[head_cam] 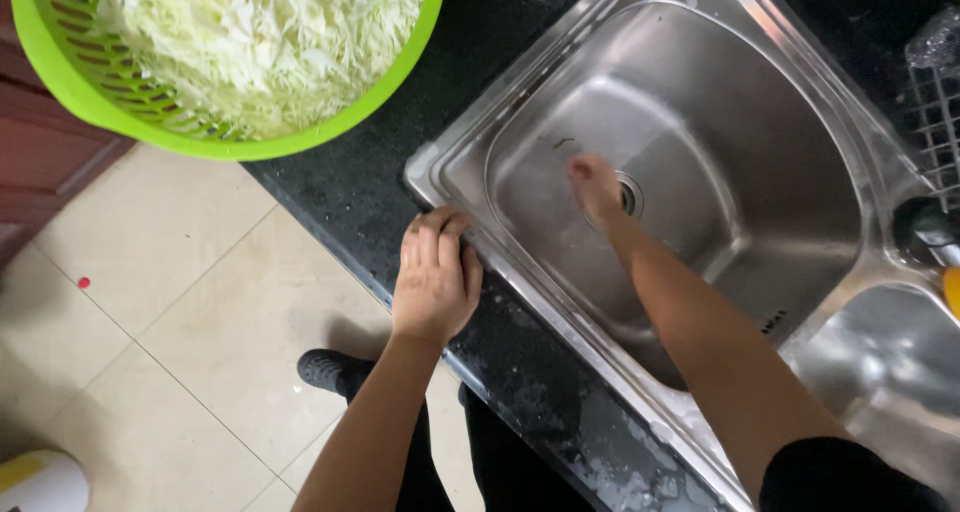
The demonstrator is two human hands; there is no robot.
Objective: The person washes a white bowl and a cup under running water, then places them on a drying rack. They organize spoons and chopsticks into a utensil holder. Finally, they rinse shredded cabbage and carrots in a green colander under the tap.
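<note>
The right hand (596,185) reached down into the steel sink (800,102), its fingers blurred and lying flat against the basin floor just beside the drain (630,196), grasping nothing that could be made out. The drain lay directly at that hand's far side, near the basin's middle. The left hand (435,277) rested palm down, fingers loosely curled over the sink's near corner at the front edge of the dark bench (380,162), holding nothing. A green colander (70,82) of shredded cabbage (270,32) sat well apart, toward the bench's far left.
</note>
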